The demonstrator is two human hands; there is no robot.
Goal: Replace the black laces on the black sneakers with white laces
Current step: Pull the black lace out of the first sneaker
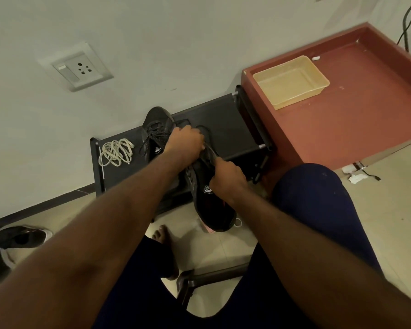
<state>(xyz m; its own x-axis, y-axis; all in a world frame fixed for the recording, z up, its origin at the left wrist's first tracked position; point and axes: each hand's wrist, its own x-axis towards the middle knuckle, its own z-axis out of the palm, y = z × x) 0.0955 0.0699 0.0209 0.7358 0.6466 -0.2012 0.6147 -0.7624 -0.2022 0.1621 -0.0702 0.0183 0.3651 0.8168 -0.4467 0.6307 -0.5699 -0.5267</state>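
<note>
Over the low black shoe rack [226, 124] I hold one black sneaker [207, 203] between both hands, its heel toward me and its toe up at the rack. My left hand [185, 143] is curled around the black lace [209, 141] near the toe. My right hand [228, 179] grips the sneaker at its tongue. A small white logo patch [208, 189] shows on the tongue, too small to read. The second sneaker [156, 122] stands on the rack just behind my left hand, still laced in black, with the same unreadable patch. The white laces [115, 151] lie in a loose heap at the rack's left end. A red-brown cabinet [356, 119] to the right carries a yellowish plastic tray [292, 81]. A wall socket [77, 66] sits above, and another dark shoe [19, 237] lies on the floor.
</note>
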